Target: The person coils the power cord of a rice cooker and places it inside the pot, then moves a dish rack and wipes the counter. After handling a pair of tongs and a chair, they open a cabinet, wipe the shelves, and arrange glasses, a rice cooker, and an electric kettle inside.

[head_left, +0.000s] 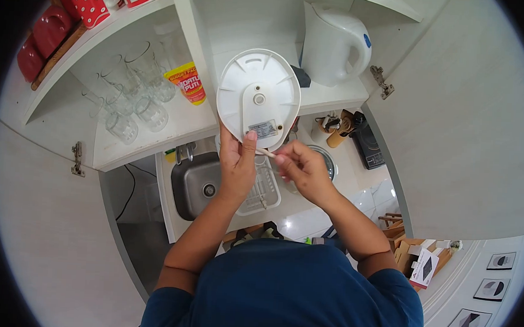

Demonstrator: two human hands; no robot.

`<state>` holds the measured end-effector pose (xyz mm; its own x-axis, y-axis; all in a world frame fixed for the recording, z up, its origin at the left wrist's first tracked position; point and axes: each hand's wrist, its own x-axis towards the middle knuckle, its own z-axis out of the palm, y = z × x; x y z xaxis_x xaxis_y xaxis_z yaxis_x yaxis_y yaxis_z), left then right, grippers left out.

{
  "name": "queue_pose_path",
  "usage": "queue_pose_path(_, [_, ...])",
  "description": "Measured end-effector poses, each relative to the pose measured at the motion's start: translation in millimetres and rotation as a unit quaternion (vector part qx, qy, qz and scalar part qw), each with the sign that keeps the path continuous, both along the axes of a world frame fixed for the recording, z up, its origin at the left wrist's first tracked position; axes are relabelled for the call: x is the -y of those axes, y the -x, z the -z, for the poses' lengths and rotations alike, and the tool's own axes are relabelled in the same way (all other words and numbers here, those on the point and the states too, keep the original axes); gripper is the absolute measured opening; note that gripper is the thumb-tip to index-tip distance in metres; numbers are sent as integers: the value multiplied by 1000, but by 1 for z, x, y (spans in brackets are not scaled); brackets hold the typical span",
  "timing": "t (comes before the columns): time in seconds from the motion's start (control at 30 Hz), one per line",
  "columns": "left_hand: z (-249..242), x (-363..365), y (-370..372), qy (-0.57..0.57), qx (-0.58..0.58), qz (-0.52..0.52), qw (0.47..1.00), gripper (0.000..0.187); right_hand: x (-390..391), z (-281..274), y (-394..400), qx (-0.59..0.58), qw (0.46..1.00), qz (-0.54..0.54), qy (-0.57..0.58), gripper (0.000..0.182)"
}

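Observation:
A round white kettle base [230,102] is held up before the cupboard, its underside with a label facing me. My left hand [238,159] grips its lower edge, thumb on the underside beside the label. At the base's lower rim, my right hand [303,170] pinches a pale cord [266,153] that comes out there. The white electric kettle [330,46] stands upright on the cupboard shelf to the right, apart from both hands. Part of the shelf behind the base is hidden.
Clear glass mugs [122,126] and a yellow-red pouch [187,84] stand on the left shelf. Open cupboard doors [458,144] flank me. Below are a sink [191,204], a white dish rack [272,193] and a black cooktop [368,142].

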<state>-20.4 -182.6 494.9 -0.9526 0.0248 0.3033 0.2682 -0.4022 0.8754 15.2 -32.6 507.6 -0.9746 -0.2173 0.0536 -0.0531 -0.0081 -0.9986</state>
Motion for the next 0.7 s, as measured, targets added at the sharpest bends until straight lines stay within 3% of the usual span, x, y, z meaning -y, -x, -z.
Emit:
queue_pose_path(0.07, [3, 1, -1, 36, -23, -21, 999, 59, -3, -12, -6, -44, 985, 47, -161, 10])
queue_pose_path(0.13, [3, 2, -4, 69, -47, -38, 996, 63, 2, -27, -10, -75, 976, 88, -183, 13])
queue_pose_path(0.2, [-3, 6, -8, 118, -56, -33, 991, 69, 1, -35, -7, -191, 918, 91, -334, 18])
queue_pose_path(0.3, [-6, 13, -11, 182, -65, -36, 981, 72, 3, -35, 1, -246, 886, 67, -386, 23])
queue_pose_path(0.4, [-9, 18, -14, 215, -38, -42, 975, 74, 8, -40, 6, -219, 874, 40, -431, 26])
queue_pose_path(0.53, [-7, 23, -15, 161, -52, -16, 986, 84, 12, -37, 4, -261, 876, 70, -400, 26])
queue_pose_path(0.63, [-10, 26, -18, 119, -43, 29, 992, 95, 10, -38, 8, -236, 897, 54, -368, 26])
queue_pose_path(0.7, [-10, 32, -18, 114, -44, 59, 991, 101, 7, -39, 9, -162, 942, 8, -293, 24])
